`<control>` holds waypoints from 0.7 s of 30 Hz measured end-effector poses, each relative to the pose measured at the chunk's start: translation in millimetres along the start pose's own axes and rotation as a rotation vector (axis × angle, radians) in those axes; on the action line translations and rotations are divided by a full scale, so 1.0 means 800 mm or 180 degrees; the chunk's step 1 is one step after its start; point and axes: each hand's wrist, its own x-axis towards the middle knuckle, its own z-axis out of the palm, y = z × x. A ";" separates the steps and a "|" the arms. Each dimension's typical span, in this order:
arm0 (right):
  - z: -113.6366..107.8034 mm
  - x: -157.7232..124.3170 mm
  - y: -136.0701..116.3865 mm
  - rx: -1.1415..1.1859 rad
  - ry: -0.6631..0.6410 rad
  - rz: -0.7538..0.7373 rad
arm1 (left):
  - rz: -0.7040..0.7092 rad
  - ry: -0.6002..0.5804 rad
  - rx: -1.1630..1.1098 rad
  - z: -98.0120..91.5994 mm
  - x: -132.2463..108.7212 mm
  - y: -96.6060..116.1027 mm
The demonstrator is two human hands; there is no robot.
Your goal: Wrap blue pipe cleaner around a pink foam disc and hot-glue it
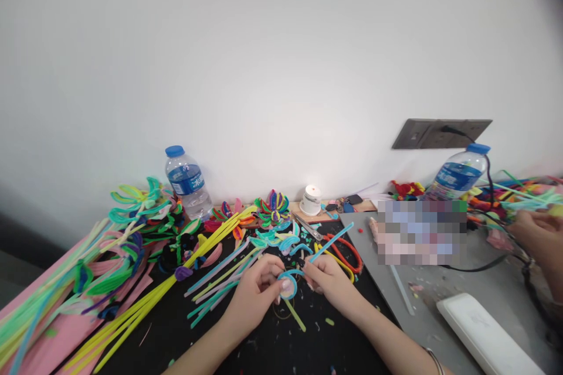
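Between my hands is a blue pipe cleaner point(333, 242), one end curled round a pale centre into a small disc. My left hand point(263, 285) pinches this coiled end between thumb and fingertips. Near its free length, my right hand point(328, 279) grips the same pipe cleaner, which sticks up past the fingers to the upper right. A yellow-green pipe cleaner point(295, 315) shows just below the coil; whether it is joined to it I cannot tell. Scissors with red and yellow handles point(347, 255) lie just beyond my right hand.
Loose pipe cleaners point(220, 281) and finished-looking pipe-cleaner flowers point(272, 208) crowd the left and back. A water bottle point(187, 181) stands by the wall, another bottle point(457, 173) leans at right. A white roll point(310, 200), a white case point(488, 331), cables and another person's hand point(539, 237) are also there.
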 end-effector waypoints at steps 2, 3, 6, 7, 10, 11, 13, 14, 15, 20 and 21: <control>0.001 0.000 -0.001 0.0120 0.0008 0.0050 | -0.0038 0.0008 -0.0005 0.000 0.000 0.002; 0.001 0.000 -0.002 0.0177 0.0013 0.0070 | -0.0038 0.0022 -0.0005 0.001 -0.001 0.002; 0.002 0.000 -0.004 0.0288 0.0045 0.0136 | -0.0049 -0.0003 0.0035 0.001 -0.002 0.003; 0.003 0.000 -0.005 0.0307 0.0069 0.0156 | -0.0052 -0.0018 0.0055 0.001 -0.002 0.003; 0.002 0.000 -0.006 0.0365 0.0122 0.0163 | -0.0026 -0.0081 0.0136 0.000 -0.002 0.002; 0.002 0.000 -0.006 0.0383 0.0128 0.0149 | -0.0010 -0.0105 0.0165 0.000 -0.002 0.001; 0.002 0.001 -0.005 0.0404 0.0127 0.0115 | 0.0007 -0.0146 0.0214 0.000 -0.002 0.000; 0.002 0.001 -0.005 0.0416 0.0134 0.0106 | 0.0009 -0.0158 0.0234 0.000 -0.002 -0.001; 0.002 0.001 -0.004 0.0425 0.0144 0.0100 | 0.0009 -0.0165 0.0259 0.000 -0.002 -0.002; 0.001 0.002 -0.001 0.0347 0.0139 0.0018 | 0.0083 -0.0149 0.0407 -0.002 -0.002 -0.003; 0.000 0.002 -0.001 0.0312 0.0141 -0.0008 | 0.0103 -0.0131 0.0426 -0.002 -0.003 -0.003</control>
